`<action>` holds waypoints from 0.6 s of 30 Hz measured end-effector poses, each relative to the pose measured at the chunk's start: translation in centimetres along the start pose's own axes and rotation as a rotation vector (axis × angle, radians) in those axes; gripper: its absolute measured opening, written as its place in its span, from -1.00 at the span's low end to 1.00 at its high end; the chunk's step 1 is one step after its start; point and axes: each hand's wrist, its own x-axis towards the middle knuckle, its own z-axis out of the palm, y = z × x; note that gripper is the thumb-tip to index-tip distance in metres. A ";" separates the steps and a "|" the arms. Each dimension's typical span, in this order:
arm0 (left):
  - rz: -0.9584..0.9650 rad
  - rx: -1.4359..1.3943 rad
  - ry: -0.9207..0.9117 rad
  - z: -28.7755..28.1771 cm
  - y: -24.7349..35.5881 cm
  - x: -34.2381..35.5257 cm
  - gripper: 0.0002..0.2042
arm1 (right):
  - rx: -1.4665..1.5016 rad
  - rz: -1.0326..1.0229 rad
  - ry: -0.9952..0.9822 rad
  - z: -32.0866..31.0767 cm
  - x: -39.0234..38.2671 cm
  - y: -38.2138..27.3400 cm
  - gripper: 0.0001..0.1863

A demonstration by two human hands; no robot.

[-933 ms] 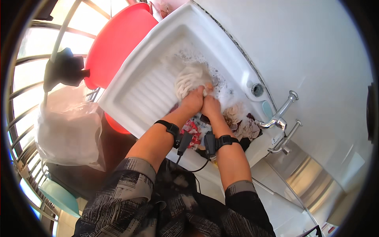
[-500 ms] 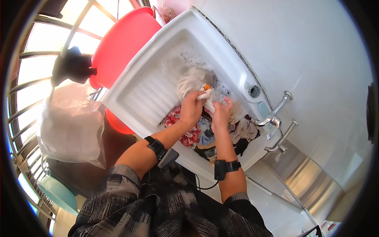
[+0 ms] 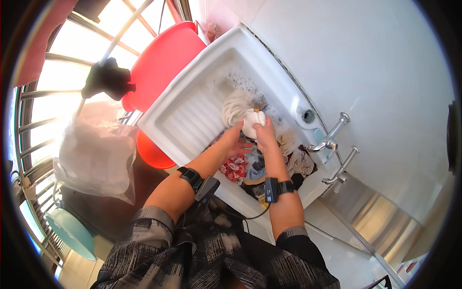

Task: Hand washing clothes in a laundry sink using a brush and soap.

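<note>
White cloth [image 3: 249, 129] is held over a soapy sink [image 3: 272, 72], just beside an off-white bundle [image 3: 235, 110].
The right hand [image 3: 266, 136] grips the cloth; the left hand [image 3: 234, 143] is open, fingers spread, thumb at the cloth's edge. It is likely held there so drips fall inside the sink. Wet patterned laundry [image 3: 234, 167] crowds the near end and a chrome tap [image 3: 328, 144] overhangs the right rim, while the ribbed slope [image 3: 185, 111] at left appears to offer most room for moving.
</note>
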 end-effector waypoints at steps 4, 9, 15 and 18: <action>0.012 -0.206 -0.338 1.0 0.8 2.9 -0.42 | 0.106 -0.162 -0.101 1.1 -9.4 -3.4 -0.38; -0.105 -0.241 -0.443 0.7 0.9 3.8 -0.77 | 0.189 -0.297 -0.021 1.8 -14.5 -4.2 -0.44; 0.067 -0.107 -0.322 1.0 0.0 1.7 -0.73 | -0.244 -0.721 0.291 4.5 -11.9 -3.7 -0.71; 0.145 -0.137 -0.187 2.2 0.3 -0.8 -0.70 | -0.354 -0.650 0.279 3.4 -10.1 -3.1 -0.70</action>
